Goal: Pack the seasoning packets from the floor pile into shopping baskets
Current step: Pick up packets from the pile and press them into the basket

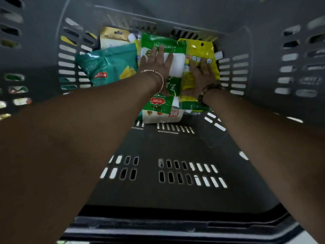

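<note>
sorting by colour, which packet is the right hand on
The yellow packet, rightmost in the basket; the right hand lies flat on it.

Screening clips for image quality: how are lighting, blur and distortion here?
Head view: dim inside the basket, forearms near black; wide-angle curves its walls; edge slots smear with blur; the green packet and yellow packet look fairly sharp.

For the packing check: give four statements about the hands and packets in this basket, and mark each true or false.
1. The left hand presses flat on the green packet. True.
2. The right hand grips a bottle. False: it rests flat on the yellow packet.
3. A teal packet lies left of the green packet. True.
4. Packets cover the whole floor of the basket. False: the near part is bare.
</note>
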Demonstrator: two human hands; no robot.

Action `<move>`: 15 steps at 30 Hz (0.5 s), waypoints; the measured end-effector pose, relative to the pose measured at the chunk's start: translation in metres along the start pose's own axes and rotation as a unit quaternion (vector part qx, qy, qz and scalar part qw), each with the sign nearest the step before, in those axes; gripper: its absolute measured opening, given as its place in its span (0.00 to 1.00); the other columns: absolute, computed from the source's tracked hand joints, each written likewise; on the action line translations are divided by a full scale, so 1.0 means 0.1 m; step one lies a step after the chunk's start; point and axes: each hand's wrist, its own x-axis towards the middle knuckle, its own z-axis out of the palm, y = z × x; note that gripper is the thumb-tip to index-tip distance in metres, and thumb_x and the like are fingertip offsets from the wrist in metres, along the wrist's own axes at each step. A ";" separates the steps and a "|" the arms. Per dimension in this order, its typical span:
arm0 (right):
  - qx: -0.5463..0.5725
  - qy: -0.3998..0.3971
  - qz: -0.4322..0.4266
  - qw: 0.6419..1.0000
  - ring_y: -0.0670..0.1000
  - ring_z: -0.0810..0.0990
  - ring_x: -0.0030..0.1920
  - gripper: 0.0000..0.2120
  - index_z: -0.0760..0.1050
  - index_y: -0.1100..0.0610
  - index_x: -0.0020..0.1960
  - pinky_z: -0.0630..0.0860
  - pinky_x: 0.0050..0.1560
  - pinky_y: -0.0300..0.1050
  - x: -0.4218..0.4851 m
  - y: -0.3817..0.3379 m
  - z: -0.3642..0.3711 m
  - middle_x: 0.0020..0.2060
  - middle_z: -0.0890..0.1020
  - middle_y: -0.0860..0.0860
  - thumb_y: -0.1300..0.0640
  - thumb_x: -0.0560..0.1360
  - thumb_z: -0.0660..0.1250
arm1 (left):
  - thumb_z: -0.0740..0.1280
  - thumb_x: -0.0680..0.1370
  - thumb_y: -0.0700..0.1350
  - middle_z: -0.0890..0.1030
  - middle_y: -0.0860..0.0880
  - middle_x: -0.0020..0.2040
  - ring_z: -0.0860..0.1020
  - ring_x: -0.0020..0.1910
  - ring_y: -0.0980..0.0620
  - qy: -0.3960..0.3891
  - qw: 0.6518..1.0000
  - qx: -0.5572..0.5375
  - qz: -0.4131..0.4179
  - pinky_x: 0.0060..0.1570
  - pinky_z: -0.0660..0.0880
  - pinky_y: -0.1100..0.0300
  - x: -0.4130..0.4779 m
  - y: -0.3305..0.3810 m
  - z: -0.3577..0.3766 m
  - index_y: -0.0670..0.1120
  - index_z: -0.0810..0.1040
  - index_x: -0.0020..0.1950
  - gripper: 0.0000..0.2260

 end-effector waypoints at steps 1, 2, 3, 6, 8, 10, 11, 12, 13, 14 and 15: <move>0.005 -0.003 0.007 1.000 0.58 0.40 0.76 0.49 0.39 0.46 0.77 0.53 0.73 0.62 -0.01 -0.03 -0.03 0.76 0.37 0.52 0.46 0.71 0.72 | 0.75 0.69 0.53 0.36 0.41 0.76 0.39 0.75 0.40 -0.001 1.000 -0.015 -0.002 0.71 0.46 0.41 -0.01 0.00 -0.03 0.46 0.39 0.77 0.52; 0.010 -0.001 0.014 1.000 0.58 0.42 0.76 0.47 0.40 0.47 0.77 0.54 0.73 0.60 -0.03 -0.07 -0.06 0.76 0.39 0.53 0.47 0.72 0.71 | 0.75 0.70 0.50 0.38 0.41 0.77 0.40 0.76 0.40 0.001 1.000 -0.029 -0.004 0.71 0.46 0.41 -0.03 0.00 -0.06 0.46 0.41 0.77 0.50; 0.015 0.005 0.020 1.000 0.58 0.44 0.76 0.45 0.41 0.47 0.77 0.55 0.73 0.59 -0.07 -0.10 -0.08 0.77 0.40 0.53 0.49 0.73 0.70 | 0.74 0.71 0.49 0.39 0.41 0.77 0.41 0.76 0.41 0.005 0.999 -0.041 -0.006 0.72 0.47 0.42 -0.06 0.00 -0.09 0.46 0.44 0.78 0.47; 0.022 0.034 0.032 0.999 0.58 0.49 0.76 0.41 0.44 0.49 0.77 0.59 0.72 0.59 -0.27 -0.21 -0.15 0.77 0.45 0.54 0.53 0.75 0.68 | 0.72 0.72 0.52 0.44 0.41 0.77 0.46 0.76 0.42 0.035 0.994 -0.100 -0.018 0.72 0.50 0.43 -0.25 0.00 -0.17 0.45 0.48 0.77 0.43; 0.033 0.046 0.028 0.998 0.58 0.51 0.76 0.39 0.46 0.50 0.77 0.60 0.72 0.57 -0.46 -0.27 -0.23 0.77 0.47 0.55 0.54 0.75 0.67 | 0.71 0.72 0.53 0.48 0.42 0.78 0.51 0.76 0.42 0.068 0.984 -0.159 -0.035 0.72 0.55 0.45 -0.46 0.00 -0.20 0.45 0.50 0.77 0.42; 0.060 0.052 0.028 0.996 0.59 0.53 0.75 0.39 0.47 0.50 0.77 0.61 0.71 0.56 -0.68 -0.33 -0.31 0.77 0.48 0.55 0.56 0.75 0.67 | 0.70 0.73 0.52 0.52 0.43 0.77 0.55 0.75 0.42 0.102 0.970 -0.214 -0.055 0.71 0.59 0.47 -0.71 -0.01 -0.21 0.46 0.52 0.77 0.39; 0.071 0.057 0.028 0.995 0.59 0.53 0.75 0.39 0.47 0.50 0.77 0.62 0.71 0.56 -0.79 -0.37 -0.35 0.77 0.48 0.55 0.55 0.75 0.67 | 0.70 0.73 0.51 0.54 0.43 0.77 0.56 0.74 0.42 0.111 0.963 -0.237 -0.063 0.70 0.60 0.47 -0.85 -0.01 -0.22 0.46 0.53 0.77 0.38; 0.078 0.061 0.026 0.995 0.58 0.53 0.75 0.38 0.48 0.51 0.77 0.62 0.71 0.56 -0.90 -0.40 -0.38 0.77 0.48 0.54 0.55 0.75 0.67 | 0.70 0.73 0.51 0.55 0.43 0.76 0.57 0.74 0.41 0.117 0.956 -0.258 -0.071 0.70 0.60 0.47 -0.99 -0.02 -0.24 0.47 0.54 0.77 0.37; 0.085 0.063 0.021 0.994 0.58 0.53 0.75 0.38 0.48 0.51 0.77 0.61 0.72 0.56 -1.02 -0.43 -0.43 0.77 0.48 0.54 0.53 0.75 0.66 | 0.70 0.73 0.51 0.56 0.43 0.76 0.58 0.73 0.41 0.127 0.949 -0.277 -0.080 0.70 0.61 0.47 -1.14 -0.03 -0.25 0.48 0.55 0.76 0.36; 0.087 0.066 0.012 0.994 0.58 0.53 0.76 0.38 0.48 0.51 0.77 0.61 0.72 0.56 -1.14 -0.47 -0.49 0.77 0.48 0.53 0.53 0.75 0.66 | 0.70 0.73 0.50 0.57 0.42 0.75 0.59 0.73 0.41 0.140 0.940 -0.297 -0.088 0.69 0.62 0.46 -1.29 -0.04 -0.28 0.48 0.57 0.75 0.35; 0.082 0.069 0.000 0.994 0.57 0.53 0.76 0.37 0.49 0.51 0.77 0.61 0.72 0.56 -1.26 -0.50 -0.56 0.77 0.49 0.53 0.52 0.75 0.66 | 0.70 0.73 0.49 0.59 0.42 0.75 0.60 0.72 0.41 0.155 0.931 -0.315 -0.094 0.69 0.62 0.46 -1.44 -0.05 -0.31 0.48 0.59 0.75 0.34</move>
